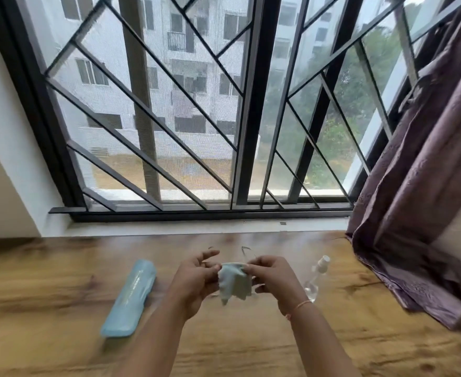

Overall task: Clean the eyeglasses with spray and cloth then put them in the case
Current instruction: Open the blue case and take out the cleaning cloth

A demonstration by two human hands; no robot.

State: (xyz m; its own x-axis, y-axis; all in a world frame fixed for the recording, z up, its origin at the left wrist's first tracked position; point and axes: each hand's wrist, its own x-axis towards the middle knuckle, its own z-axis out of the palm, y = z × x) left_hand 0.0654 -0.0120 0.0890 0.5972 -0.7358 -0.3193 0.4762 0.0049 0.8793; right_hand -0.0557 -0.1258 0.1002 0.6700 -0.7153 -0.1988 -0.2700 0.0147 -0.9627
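A barred window (196,104) fills the upper field, with a purple curtain (427,186) hanging at the right and spilling onto the back right corner of the wooden desk (47,308). A closed light-blue case (130,296) lies toward the left side of the desk, its long axis running diagonally toward the back edge. The left hand (196,281) and right hand (274,278) are raised together above the middle of the desk, both pinching a pale blue cloth (233,281) wrapped over the eyeglasses (247,253); only thin temple ends show behind the fingers, blurred. A clear spray bottle (316,276) with a white nozzle lies tilted just right of the right hand, near the curtain hem. A thin orange thread (300,306) circles the right wrist.
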